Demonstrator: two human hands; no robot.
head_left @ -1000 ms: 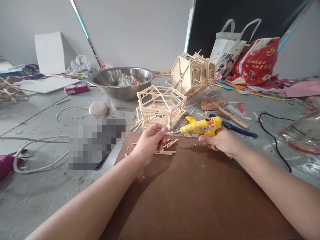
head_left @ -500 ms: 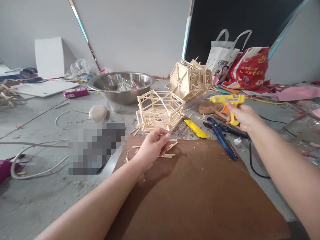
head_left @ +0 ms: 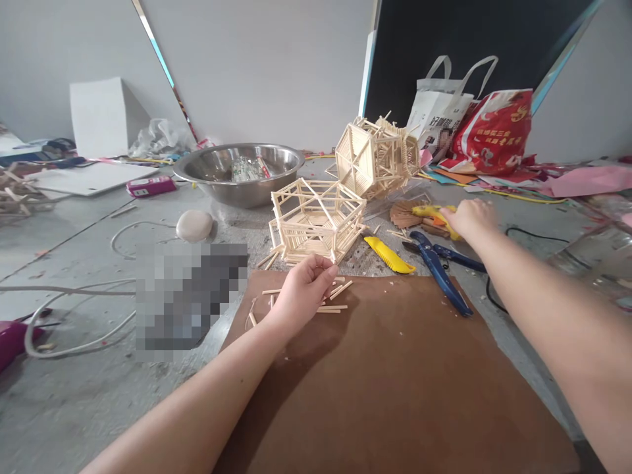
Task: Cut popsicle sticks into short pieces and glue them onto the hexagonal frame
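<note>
My left hand [head_left: 306, 289] is closed in a pinch over the far edge of a brown board [head_left: 405, 368]. It holds a small wooden stick, now mostly hidden by the fingers. Several loose sticks [head_left: 340, 289] lie on the board around and beneath it. Just beyond stands an open hexagonal stick frame [head_left: 318, 210]. Out to the right, my right hand [head_left: 474, 220] is closed around a yellow glue gun [head_left: 432, 212], low over a brown fan-shaped piece [head_left: 405, 214]. Its fingers are partly hidden. Blue-handled pliers [head_left: 439, 270] and a yellow utility knife [head_left: 388, 254] lie between the hands.
A larger stick structure [head_left: 375, 158] stands behind the frame, with a steel basin [head_left: 237, 192] to its left. Bags [head_left: 498, 135] and coloured paper are at the back right. A white round object [head_left: 194, 226], cables and a pixelated area lie left; a black cord [head_left: 538, 232] runs right.
My right hand has carried the glue gun away from the left hand's stick, out to the right, then lowered it. The pliers have come into fuller view. My left hand stays nearly still.
</note>
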